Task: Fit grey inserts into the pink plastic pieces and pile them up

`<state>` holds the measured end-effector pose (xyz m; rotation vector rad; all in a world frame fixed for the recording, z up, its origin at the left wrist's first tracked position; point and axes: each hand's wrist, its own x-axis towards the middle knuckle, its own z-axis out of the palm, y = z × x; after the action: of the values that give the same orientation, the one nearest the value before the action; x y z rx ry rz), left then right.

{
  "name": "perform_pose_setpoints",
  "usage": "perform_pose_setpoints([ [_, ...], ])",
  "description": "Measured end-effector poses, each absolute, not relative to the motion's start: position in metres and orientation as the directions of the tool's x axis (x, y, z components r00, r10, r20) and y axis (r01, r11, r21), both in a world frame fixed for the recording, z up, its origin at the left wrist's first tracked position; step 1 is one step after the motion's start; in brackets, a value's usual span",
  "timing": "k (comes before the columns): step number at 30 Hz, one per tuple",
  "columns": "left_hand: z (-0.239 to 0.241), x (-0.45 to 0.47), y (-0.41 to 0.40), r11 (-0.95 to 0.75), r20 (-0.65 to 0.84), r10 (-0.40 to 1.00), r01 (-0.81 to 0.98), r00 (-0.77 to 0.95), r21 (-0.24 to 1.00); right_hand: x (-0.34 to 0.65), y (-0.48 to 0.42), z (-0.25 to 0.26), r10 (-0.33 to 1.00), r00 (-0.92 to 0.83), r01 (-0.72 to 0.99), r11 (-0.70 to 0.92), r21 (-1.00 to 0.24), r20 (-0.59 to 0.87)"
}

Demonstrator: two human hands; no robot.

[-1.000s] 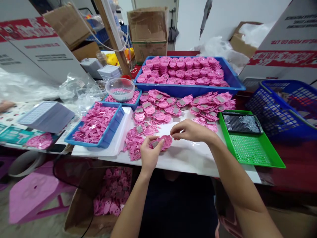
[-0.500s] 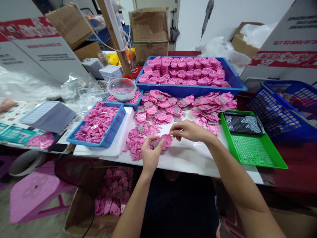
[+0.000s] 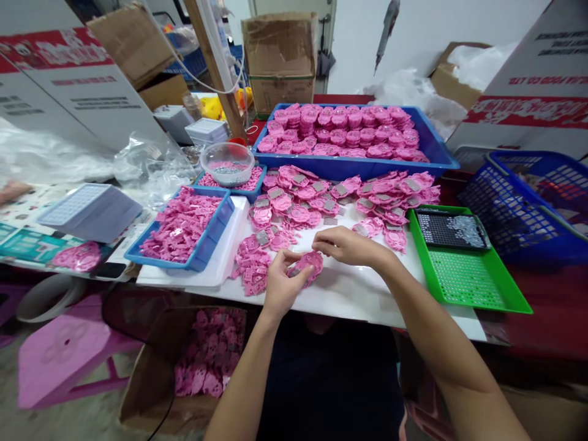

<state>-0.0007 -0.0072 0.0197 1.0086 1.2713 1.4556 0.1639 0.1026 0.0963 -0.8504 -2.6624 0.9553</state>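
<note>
My left hand [image 3: 285,283] grips a pink plastic casing [image 3: 312,264] with the thumb across its near side, just above the white work surface [image 3: 349,293]. Close against the casing's upper right edge is my right hand [image 3: 339,244]. Its fingertips are pinched together, and whatever they hold is too small to make out. To the left of the casing lies a heap of small pink parts [image 3: 252,269]. Beyond both hands, a pile of similar pink casings [image 3: 298,199], some with grey plates, spreads over the table.
A blue bin [image 3: 353,165] at the back holds stacked pink casings. On the left stand a blue tray [image 3: 197,262] of pink parts and a clear bowl [image 3: 227,165] of small screws. A green tray [image 3: 514,294] lies right; an electric screwdriver [image 3: 387,33] hangs above.
The casing in my left hand has tilted and shifted slightly right. My right hand has moved a little left, its fingertips now at the casing's edge.
</note>
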Motion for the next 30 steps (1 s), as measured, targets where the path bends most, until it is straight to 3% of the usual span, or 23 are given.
perform_pose_setpoints([
  [10, 0.018, -0.001, -0.007, -0.165, 0.126, 0.925, -0.081, -0.357, 0.983, 0.149, 0.093, 0.078, 0.513, -0.843, 0.366, 0.769, -0.525, 0.163],
  [14, 0.016, -0.002, -0.006, -0.168, 0.125, 0.93, -0.097, -0.347, 0.981, 0.146, 0.093, 0.071, 0.504, -0.84, 0.336, 0.772, -0.539, 0.199],
  [26, 0.016, -0.003, -0.006, -0.198, 0.138, 0.92, -0.13, -0.367, 0.972, 0.137, 0.084, 0.075, 0.545, -0.831, 0.454, 0.779, -0.432, 0.11],
  [30, 0.016, -0.005, -0.003, -0.174, 0.146, 0.936, -0.06, -0.321, 0.983, 0.138, 0.094, 0.076, 0.56, -0.822, 0.457, 0.754, -0.472, 0.098],
])
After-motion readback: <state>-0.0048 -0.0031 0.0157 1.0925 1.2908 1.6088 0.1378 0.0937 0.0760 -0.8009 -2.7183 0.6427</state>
